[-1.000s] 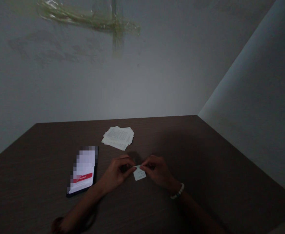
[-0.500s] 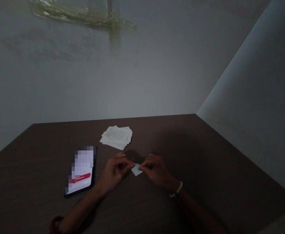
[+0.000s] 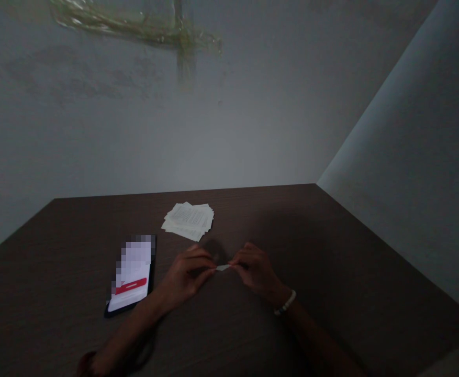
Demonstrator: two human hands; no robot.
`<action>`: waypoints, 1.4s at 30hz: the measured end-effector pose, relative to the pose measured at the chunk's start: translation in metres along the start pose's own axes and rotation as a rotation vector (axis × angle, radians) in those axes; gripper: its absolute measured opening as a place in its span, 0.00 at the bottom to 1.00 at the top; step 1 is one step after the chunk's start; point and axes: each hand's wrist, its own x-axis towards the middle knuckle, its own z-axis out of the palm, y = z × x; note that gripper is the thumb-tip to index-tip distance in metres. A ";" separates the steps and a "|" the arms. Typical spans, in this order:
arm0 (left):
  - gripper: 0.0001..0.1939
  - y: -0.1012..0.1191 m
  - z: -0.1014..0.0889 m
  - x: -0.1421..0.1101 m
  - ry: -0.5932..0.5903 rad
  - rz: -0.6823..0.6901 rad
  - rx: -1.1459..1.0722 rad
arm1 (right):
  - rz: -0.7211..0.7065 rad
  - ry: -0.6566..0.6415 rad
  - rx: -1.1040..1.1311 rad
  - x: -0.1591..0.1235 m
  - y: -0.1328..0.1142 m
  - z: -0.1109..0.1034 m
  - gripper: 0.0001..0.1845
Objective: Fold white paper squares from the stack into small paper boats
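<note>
A small piece of white paper (image 3: pixel 223 267) is stretched between my two hands, just above the table; only a narrow sliver of it shows. My left hand (image 3: pixel 192 269) pinches its left end between thumb and fingers. On the other side, my right hand (image 3: pixel 255 268) grips the right end the same way, with a beaded bracelet on that wrist. Just beyond my left hand lies a loose pile of printed white paper sheets (image 3: pixel 189 220).
To the left of my left forearm a smartphone (image 3: pixel 131 277) lies face up, its screen lit and partly pixelated. The dark wooden table (image 3: pixel 96 214) meets a grey wall (image 3: pixel 245 146) at the back and another wall on the right.
The paper between my hands has gone from showing a broad, pointed face to a thin strip. Both hands have stayed nearly in place, the right one's fingers turning slightly.
</note>
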 end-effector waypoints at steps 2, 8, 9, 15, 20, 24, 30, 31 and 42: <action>0.10 -0.003 -0.001 -0.002 -0.065 0.132 0.176 | -0.043 -0.007 -0.035 0.000 0.001 0.000 0.07; 0.09 -0.004 0.010 -0.006 -0.232 0.265 0.627 | 0.003 -0.026 -0.095 0.000 -0.005 0.000 0.07; 0.09 -0.004 0.012 -0.006 -0.255 0.248 0.629 | -0.002 -0.048 -0.091 0.000 -0.006 0.000 0.07; 0.06 -0.003 0.015 -0.006 -0.276 0.092 0.353 | -0.074 -0.211 -0.047 -0.002 -0.009 0.001 0.04; 0.07 -0.009 0.014 -0.007 -0.273 0.048 0.252 | -0.066 -0.241 -0.081 -0.001 -0.008 -0.001 0.06; 0.07 -0.012 0.013 -0.008 -0.276 0.058 0.243 | -0.085 -0.244 -0.092 -0.002 -0.009 -0.001 0.06; 0.10 -0.010 0.015 -0.007 -0.312 0.074 0.317 | -0.075 -0.240 -0.096 -0.002 -0.014 -0.002 0.07; 0.11 -0.010 0.016 -0.007 -0.304 0.076 0.336 | -0.071 -0.232 -0.099 -0.002 -0.015 -0.002 0.07; 0.13 -0.016 0.015 -0.013 0.000 0.114 0.514 | -0.064 -0.201 -0.107 0.000 -0.014 0.002 0.06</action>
